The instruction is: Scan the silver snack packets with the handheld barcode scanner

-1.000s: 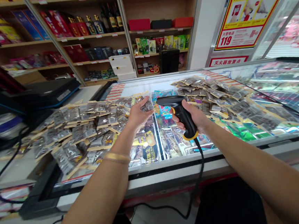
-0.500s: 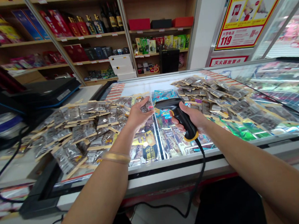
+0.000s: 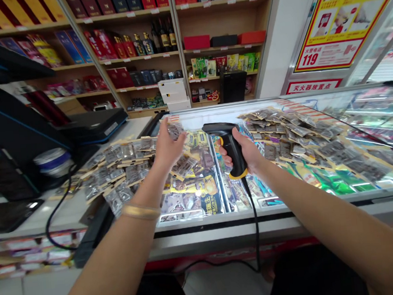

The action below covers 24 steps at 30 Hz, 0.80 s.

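Note:
My right hand (image 3: 240, 150) is wrapped round the grip of a black and yellow handheld barcode scanner (image 3: 235, 155), its head pointing left. A cable hangs from the scanner's handle. To the left, my left hand (image 3: 169, 147), with a gold-coloured bangle on the wrist, has a small clear packet with dark contents (image 3: 175, 130) between thumb and fingers. Both hands are above a glass-topped chest freezer (image 3: 191, 240). Similar packets with tan top strips lie in a left pile (image 3: 129, 160), partly behind my left arm, and in a right pile (image 3: 290, 123).
Colourful packages (image 3: 200, 188) show through the freezer glass. Left of it, a counter carries a black scale-like device (image 3: 94, 124), a roll of tape (image 3: 53, 161) and a dark monitor stand. Stocked shelves (image 3: 133, 59) line the back. The scanner's cable (image 3: 220, 261) loops low in front of the freezer.
My left hand has moved left with the packet, away from the scanner. The red light beside the scanner head no longer shows. The view has shifted, so the scene sits further right and lower.

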Each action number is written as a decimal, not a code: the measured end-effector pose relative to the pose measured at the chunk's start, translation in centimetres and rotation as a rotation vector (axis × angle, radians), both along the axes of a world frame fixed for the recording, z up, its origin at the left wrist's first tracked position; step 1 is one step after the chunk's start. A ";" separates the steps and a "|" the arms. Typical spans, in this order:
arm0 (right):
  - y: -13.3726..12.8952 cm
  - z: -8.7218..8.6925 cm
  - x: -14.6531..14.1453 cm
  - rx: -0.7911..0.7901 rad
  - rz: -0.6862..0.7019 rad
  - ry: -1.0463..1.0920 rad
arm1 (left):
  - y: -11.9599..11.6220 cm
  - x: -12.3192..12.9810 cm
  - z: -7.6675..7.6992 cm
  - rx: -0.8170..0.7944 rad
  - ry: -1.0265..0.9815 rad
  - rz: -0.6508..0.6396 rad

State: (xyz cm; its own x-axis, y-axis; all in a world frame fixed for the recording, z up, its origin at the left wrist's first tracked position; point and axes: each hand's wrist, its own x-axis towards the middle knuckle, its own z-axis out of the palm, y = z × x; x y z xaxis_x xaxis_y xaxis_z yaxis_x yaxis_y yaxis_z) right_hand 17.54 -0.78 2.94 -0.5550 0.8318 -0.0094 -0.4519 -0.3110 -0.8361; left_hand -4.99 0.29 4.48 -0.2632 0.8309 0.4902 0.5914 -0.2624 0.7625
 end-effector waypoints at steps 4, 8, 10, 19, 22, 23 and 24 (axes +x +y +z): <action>0.1 0.4 -4.2 -0.026 0.071 0.057 | -0.8 -4.9 2.1 -0.087 0.180 0.272; -0.4 0.1 -7.5 -0.074 0.141 0.076 | -1.9 -6.5 2.6 -0.371 0.411 0.443; -0.8 -0.2 -8.4 -0.103 0.156 0.062 | -2.5 -6.3 2.4 -0.438 0.489 0.486; -1.3 -0.5 -8.0 -0.157 0.124 0.049 | -3.4 -5.5 1.9 -0.340 0.500 0.475; -1.2 -0.2 -7.0 -0.128 0.098 0.047 | -3.6 -4.7 2.0 -0.175 0.456 0.487; -1.1 -0.1 -6.5 -0.109 0.086 0.051 | -3.7 -4.2 2.0 -0.113 0.439 0.476; -1.1 -0.1 -5.8 -0.086 0.070 0.054 | -3.7 -3.5 2.0 -0.054 0.423 0.455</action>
